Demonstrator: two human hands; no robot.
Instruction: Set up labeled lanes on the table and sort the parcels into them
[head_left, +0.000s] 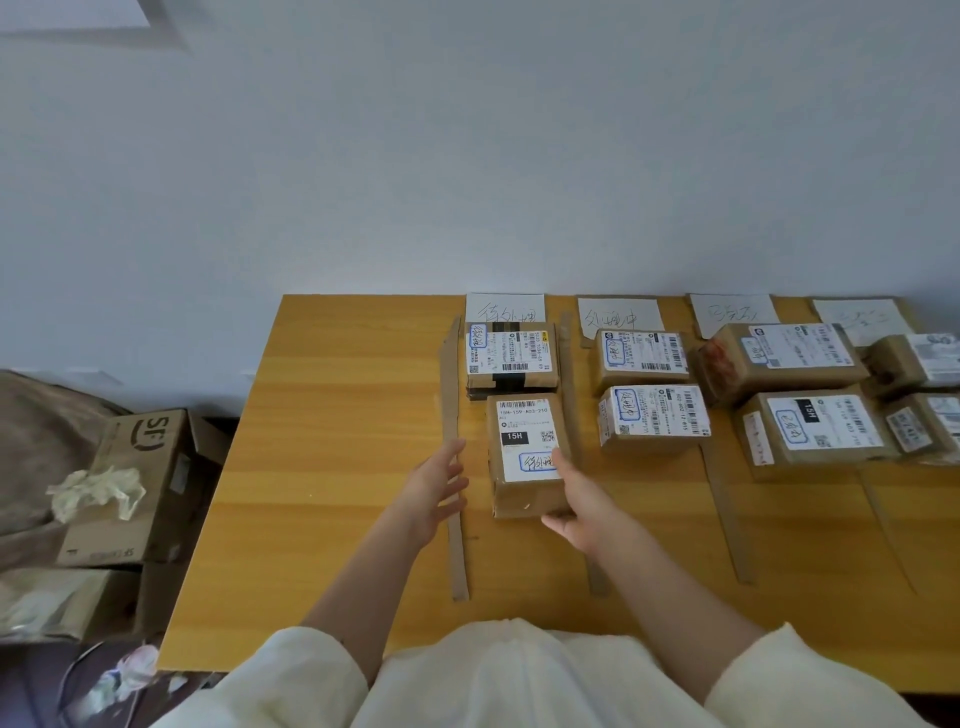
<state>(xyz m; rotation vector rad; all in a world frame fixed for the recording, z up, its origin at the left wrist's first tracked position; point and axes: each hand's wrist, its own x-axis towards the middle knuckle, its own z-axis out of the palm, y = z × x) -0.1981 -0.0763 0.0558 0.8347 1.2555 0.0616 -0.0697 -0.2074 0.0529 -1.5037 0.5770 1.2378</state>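
Note:
A brown parcel marked 15H (524, 452) lies in the leftmost lane, just in front of another labelled parcel (511, 358). My right hand (582, 501) grips its near right corner, thumb under the front edge. My left hand (436, 488) hovers with straight fingers over the cardboard strip (451, 415) that bounds this lane on the left, apart from the parcel. White handwritten label cards (505, 307) stand at the wall end of each lane. The second lane holds two parcels (652, 421). Larger parcels (810, 428) fill the lanes to the right.
The wooden table (337, 441) ends at its left edge near an open SF carton (140, 467) with crumpled paper on it. More cardboard strips (727, 519) divide the lanes. Boxes and bags lie on the floor at the lower left.

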